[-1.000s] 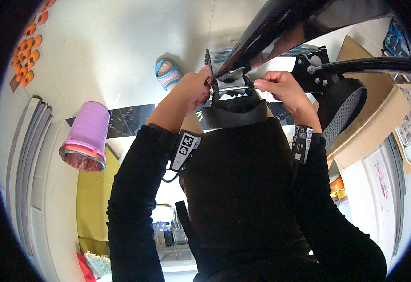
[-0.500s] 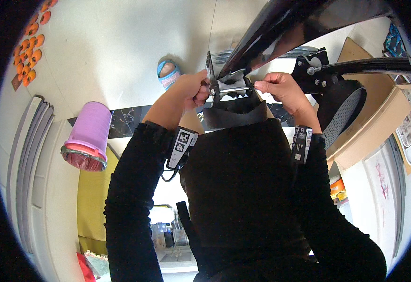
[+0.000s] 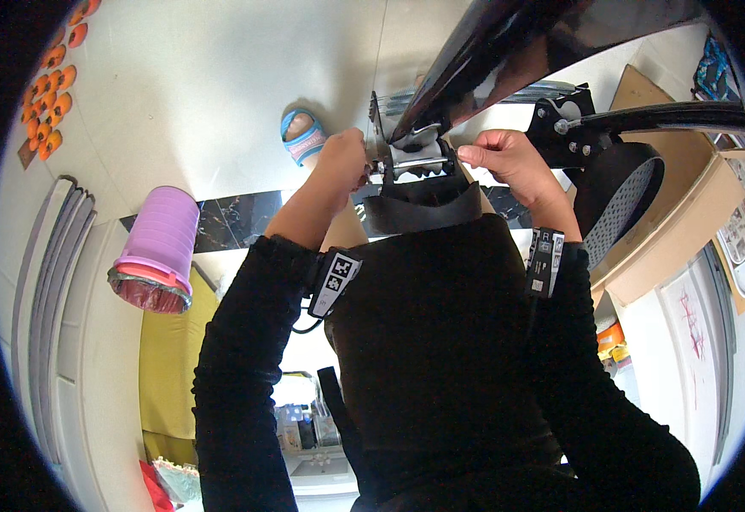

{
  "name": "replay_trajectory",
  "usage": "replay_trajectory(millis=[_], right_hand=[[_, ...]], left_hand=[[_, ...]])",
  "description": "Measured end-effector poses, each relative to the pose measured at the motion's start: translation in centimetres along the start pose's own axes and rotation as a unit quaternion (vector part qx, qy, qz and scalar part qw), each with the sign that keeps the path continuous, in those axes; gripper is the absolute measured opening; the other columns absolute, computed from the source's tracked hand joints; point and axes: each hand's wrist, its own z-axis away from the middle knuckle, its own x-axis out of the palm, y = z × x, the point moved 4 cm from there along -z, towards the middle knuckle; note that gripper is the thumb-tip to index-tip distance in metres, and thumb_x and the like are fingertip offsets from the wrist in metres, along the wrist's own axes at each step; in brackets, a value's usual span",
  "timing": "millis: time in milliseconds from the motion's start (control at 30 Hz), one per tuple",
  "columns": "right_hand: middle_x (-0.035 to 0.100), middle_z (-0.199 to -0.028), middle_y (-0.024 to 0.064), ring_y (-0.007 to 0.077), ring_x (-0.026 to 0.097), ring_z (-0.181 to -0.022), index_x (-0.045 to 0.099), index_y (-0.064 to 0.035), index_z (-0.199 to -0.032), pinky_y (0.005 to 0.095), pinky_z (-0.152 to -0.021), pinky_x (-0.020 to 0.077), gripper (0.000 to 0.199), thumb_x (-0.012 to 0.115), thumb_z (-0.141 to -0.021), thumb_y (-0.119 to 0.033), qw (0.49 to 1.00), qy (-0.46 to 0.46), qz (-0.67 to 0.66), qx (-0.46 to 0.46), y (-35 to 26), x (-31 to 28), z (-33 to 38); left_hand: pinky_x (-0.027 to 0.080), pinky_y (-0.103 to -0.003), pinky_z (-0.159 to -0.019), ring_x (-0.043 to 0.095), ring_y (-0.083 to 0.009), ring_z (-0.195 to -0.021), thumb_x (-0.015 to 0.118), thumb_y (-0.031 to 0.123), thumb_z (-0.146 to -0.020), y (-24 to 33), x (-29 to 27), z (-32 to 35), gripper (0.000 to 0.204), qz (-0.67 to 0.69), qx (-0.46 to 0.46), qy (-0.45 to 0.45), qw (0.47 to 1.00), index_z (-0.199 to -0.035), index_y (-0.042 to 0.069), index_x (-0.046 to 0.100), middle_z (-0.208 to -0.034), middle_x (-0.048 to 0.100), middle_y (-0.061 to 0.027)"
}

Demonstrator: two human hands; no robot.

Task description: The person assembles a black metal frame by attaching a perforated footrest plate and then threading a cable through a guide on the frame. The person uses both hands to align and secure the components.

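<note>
Rod point(image 3: 423, 161) near black tube point(image 3: 509, 77), between bin point(image 3: 164, 226) and box point(image 3: 688, 218)

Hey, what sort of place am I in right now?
Probably a room in a home, though I can't tell which. There's a lined purple bin, a blue slipper worn on a foot, and an open cardboard box.

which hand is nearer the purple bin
Left. The left hand is forward and right of the purple bin; the right hand is farther right, past the metal rod.
</note>
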Motion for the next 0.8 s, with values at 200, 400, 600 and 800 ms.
replay_trajectory(millis=[200, 400, 600, 800], right_hand=[[0.056, -0.064, -0.0029, 0.0054, 0.045, -0.059, 0.064, -0.0032, -0.073, 0.0206, -0.056, 0.0356, 0.031, 0.076, -0.074, -0.032, 1.000, 0.002, -0.007, 0.003, 0.2, 0.0, 0.0], [0.055, -0.063, -0.0027, 0.0057, 0.044, -0.058, 0.064, -0.0035, -0.074, 0.0211, -0.055, 0.0352, 0.031, 0.075, -0.074, -0.033, 1.000, 0.004, -0.007, -0.002, 0.2, -0.1, -0.1], [0.055, -0.063, -0.0017, 0.0069, 0.044, -0.058, 0.064, -0.0024, -0.073, 0.0216, -0.055, 0.0357, 0.033, 0.076, -0.073, -0.033, 1.000, 0.005, 0.006, -0.001, 0.0, 0.0, 0.0], [0.056, -0.064, -0.0013, 0.0068, 0.045, -0.059, 0.064, -0.0031, -0.074, 0.0212, -0.056, 0.0358, 0.032, 0.076, -0.073, -0.033, 0.999, 0.022, 0.024, 0.011, 0.0, -0.1, 0.1]], left_hand=[[0.034, -0.025, -0.052, 0.044, -0.0115, -0.060, 0.045, 0.027, -0.091, 1.4, 0.3, 0.0, 0.026, 0.081, 0.139, 0.030, 0.987, -0.078, 0.006, 0.048, -0.068, 0.047, -0.0043], [0.031, -0.025, -0.051, 0.039, -0.0079, -0.058, 0.046, 0.036, -0.094, 2.3, 0.1, 1.0, 0.037, 0.041, 0.147, -0.039, 0.988, -0.073, 0.006, 0.051, -0.063, 0.044, 0.0012], [0.027, -0.022, -0.050, 0.035, -0.0059, -0.054, 0.043, 0.040, -0.095, 1.9, 0.2, 1.4, 0.039, 0.051, 0.134, -0.053, 0.988, -0.070, 0.011, 0.049, -0.060, 0.040, 0.0044], [0.025, -0.021, -0.048, 0.033, -0.0047, -0.053, 0.042, 0.041, -0.095, 2.1, 0.7, 1.1, 0.037, 0.056, 0.120, -0.058, 0.990, -0.071, 0.013, 0.048, -0.060, 0.038, 0.0057]])
